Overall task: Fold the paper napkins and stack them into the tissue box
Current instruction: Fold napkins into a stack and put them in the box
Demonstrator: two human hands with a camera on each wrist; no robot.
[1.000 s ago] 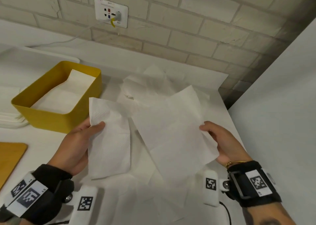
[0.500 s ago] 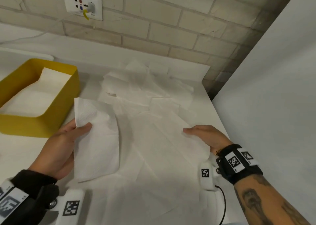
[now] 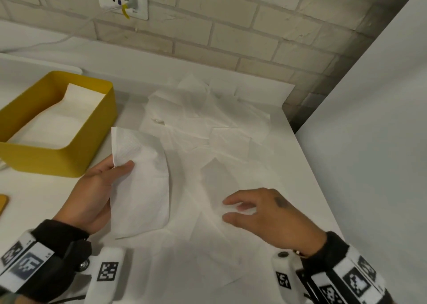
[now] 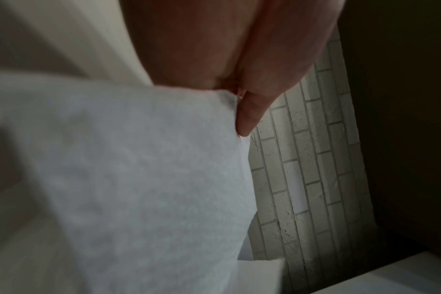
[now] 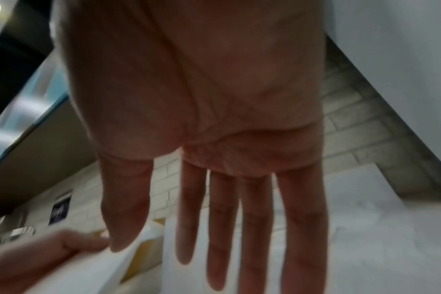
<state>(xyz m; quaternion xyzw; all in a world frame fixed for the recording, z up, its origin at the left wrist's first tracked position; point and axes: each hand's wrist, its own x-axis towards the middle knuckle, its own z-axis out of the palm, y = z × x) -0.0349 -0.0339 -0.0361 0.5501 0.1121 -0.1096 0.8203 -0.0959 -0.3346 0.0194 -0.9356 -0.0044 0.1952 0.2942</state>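
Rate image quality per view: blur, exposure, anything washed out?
Head view: mostly sharp, right hand motion-blurred, loose napkins wash into the white table. Left wrist view: dim, folded napkin soft and close, left hand fills the top, brick wall sharper. Right wrist view: palm dark, backlit, edges smeared.

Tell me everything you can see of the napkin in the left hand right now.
The folded napkin is white, thin, faintly embossed paper, folded into a tall narrow panel with a slightly curled right edge. The left hand pinches its left edge, thumb on the front face and fingers hidden behind. It stands roughly upright, over the loose napkins spread on the table, to the right of the yellow tissue box. The right hand does not touch it.
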